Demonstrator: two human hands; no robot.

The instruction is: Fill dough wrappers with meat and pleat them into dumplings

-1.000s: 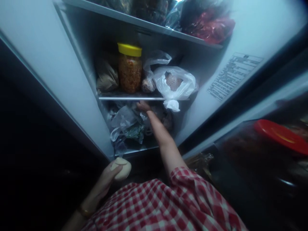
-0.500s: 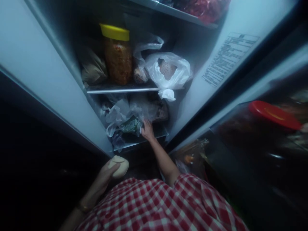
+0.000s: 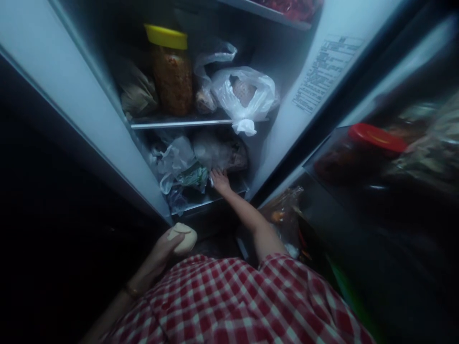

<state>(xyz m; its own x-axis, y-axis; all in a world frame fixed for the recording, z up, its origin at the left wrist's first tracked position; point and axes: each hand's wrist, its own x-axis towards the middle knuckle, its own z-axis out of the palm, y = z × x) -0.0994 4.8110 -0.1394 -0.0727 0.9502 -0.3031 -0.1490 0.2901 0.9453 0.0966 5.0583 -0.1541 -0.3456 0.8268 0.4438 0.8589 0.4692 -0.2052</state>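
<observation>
My left hand (image 3: 167,248) is closed around a pale cream, rounded thing (image 3: 183,238) with a curved line across its top; its kind is not clear. It is held low in front of the fridge. My right hand (image 3: 220,180) reaches onto the lower shelf (image 3: 201,203), fingers stretched out. Just left of its fingertips lies a clear bag with green contents (image 3: 194,175). A cloudy plastic bag (image 3: 211,149) is behind the hand, and a dark pinkish packed bundle (image 3: 237,155) sits to its right. Crumpled white plastic bags (image 3: 175,155) lie farther left.
On the shelf above stand a yellow-lidded jar (image 3: 172,76), a brown bag (image 3: 138,93) and a knotted white bag (image 3: 247,95) overhanging the edge. The open door at right carries a red-lidded jar (image 3: 378,137) and a bag (image 3: 283,210). The fridge wall (image 3: 89,95) rises at left.
The view has shifted slightly, so the shelves sit a little higher in it. My right hand stays by the green bag, its fingers looking more spread. My left hand keeps its hold.
</observation>
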